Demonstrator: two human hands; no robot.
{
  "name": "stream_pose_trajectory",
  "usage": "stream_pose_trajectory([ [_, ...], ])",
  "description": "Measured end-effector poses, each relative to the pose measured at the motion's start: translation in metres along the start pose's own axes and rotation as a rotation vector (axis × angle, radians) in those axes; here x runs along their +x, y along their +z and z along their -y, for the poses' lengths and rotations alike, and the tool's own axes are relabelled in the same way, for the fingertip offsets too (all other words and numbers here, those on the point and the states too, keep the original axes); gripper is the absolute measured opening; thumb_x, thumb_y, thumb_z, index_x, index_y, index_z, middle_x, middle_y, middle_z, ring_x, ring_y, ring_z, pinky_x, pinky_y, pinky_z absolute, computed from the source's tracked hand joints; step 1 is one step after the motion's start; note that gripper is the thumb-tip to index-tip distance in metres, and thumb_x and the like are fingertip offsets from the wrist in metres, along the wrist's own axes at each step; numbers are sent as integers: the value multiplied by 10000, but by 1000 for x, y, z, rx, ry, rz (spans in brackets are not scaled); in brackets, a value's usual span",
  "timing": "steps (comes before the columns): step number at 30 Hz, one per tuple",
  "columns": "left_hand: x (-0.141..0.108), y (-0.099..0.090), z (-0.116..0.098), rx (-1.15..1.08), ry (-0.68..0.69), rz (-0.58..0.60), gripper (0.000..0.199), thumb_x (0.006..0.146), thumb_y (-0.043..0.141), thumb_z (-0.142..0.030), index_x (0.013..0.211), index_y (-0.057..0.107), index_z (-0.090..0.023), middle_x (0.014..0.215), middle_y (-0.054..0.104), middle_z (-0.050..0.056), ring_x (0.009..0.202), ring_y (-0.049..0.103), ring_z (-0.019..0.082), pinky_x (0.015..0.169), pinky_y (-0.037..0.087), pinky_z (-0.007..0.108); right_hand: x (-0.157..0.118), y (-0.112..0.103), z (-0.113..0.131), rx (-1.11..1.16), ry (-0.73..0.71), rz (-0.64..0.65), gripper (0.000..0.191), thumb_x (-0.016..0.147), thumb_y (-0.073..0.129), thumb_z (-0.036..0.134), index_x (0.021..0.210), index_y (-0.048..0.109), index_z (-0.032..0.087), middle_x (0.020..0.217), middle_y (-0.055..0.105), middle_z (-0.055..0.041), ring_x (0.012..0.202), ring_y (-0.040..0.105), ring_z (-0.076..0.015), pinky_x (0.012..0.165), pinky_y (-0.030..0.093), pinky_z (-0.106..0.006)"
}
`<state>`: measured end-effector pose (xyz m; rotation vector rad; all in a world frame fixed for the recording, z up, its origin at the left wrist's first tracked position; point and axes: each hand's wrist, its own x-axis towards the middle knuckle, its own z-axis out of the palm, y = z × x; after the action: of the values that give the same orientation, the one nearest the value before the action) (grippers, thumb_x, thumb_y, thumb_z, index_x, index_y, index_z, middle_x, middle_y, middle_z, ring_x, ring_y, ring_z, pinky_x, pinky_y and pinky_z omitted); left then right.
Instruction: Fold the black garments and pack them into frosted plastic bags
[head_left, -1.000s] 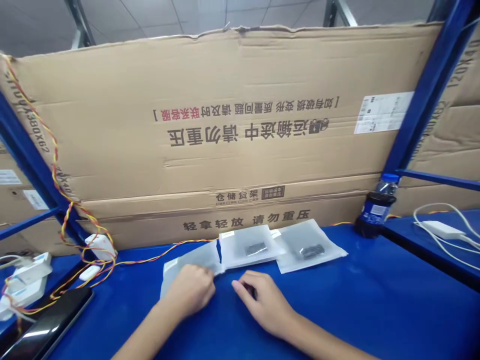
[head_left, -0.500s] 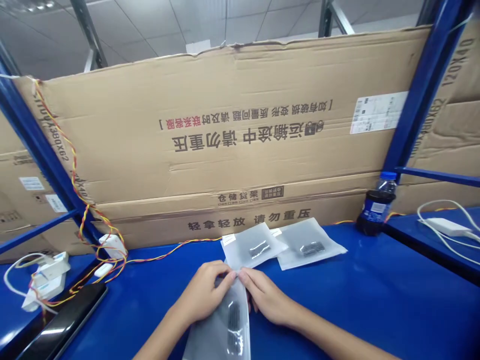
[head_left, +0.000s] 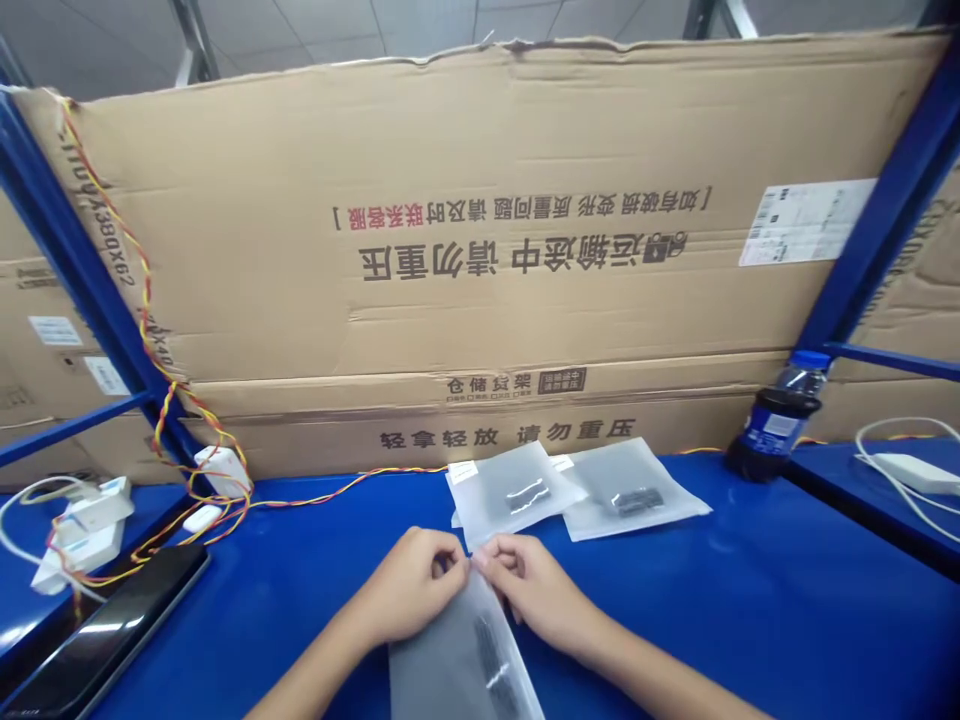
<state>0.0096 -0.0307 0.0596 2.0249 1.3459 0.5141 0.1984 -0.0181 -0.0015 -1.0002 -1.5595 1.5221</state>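
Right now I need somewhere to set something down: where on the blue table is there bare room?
The widest bare patch of table lies between the right hand, the bottle and the table's right edge. A smaller one lies between the phone and the left hand. Crowded: the held bag, the back bags and the wire-wrapped white adapter.

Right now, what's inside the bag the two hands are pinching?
A dark, elongated item shows through the cloudy bag, too blurred to identify. The left hand and right hand cover part of the bag's top; its lower end is out of frame.
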Motion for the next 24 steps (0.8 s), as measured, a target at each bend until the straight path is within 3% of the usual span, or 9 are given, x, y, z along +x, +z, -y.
stream_pose_trajectory([
  [6,1,-2,2,-7,53,-103,244,864,524,-305,691,643,-182,692,694,18,669,589,175,620,401,260,-6,-2,10,-44,101,-1,481,806,712,669,746,551,220,559,530,57,441,404,-88,412,290,-222],
  [11,8,-39,29,15,84,-331,249,863,515,-355,693,610,-199,697,667,19,687,599,190,671,462,281,-17,-5,25,-90,154,258,432,813,748,598,765,551,217,582,612,46,474,507,-96,429,328,-196],
  [16,11,-71,54,23,70,-367,322,870,516,-460,666,553,-214,690,614,8,683,570,188,663,474,284,-22,-9,29,-113,196,485,500,792,778,648,774,541,208,658,673,19,486,567,-86,431,351,-175],
  [18,11,-71,55,23,66,-365,353,889,513,-485,666,546,-214,682,600,3,672,561,183,647,467,279,-20,-7,25,-103,168,439,527,824,722,698,788,531,207,681,670,13,453,539,-76,403,327,-172],
  [22,10,-53,45,11,65,-344,401,945,496,-517,693,557,-211,694,606,-2,661,554,176,633,451,272,-16,1,16,-42,-17,53,485,887,651,686,943,591,208,744,605,39,461,514,-79,397,360,-191],
  [24,8,-41,38,11,64,-331,397,963,491,-497,704,573,-208,700,623,0,668,562,178,632,440,270,-15,3,14,-41,-77,-13,437,865,713,626,946,639,203,732,566,44,496,507,-84,446,418,-208],
])
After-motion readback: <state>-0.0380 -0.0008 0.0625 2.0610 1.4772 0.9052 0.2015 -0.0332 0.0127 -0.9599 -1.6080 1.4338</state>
